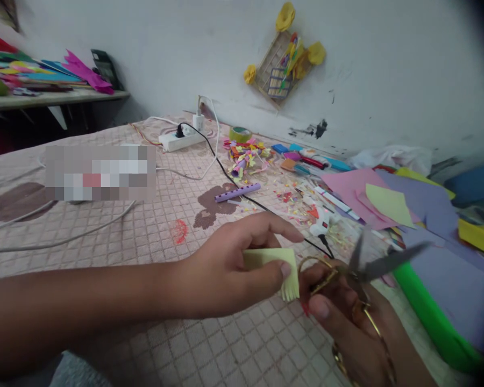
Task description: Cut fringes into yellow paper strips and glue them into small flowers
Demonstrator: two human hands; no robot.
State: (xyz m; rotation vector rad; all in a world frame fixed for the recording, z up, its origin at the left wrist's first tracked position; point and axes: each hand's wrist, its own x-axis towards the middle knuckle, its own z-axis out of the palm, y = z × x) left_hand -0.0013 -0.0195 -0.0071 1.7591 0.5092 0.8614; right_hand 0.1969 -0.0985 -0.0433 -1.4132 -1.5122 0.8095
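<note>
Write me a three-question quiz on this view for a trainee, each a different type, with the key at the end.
1. True or false: the right hand holds scissors with their blades spread apart.
2. Multiple choice: what does the left hand hold?
A) the purple tube
B) pale yellow paper
C) the tape roll
3. Fill in the blank: a black plug sits in the white ____ near the wall.

Key: 1. True; 2. B; 3. power strip
</note>
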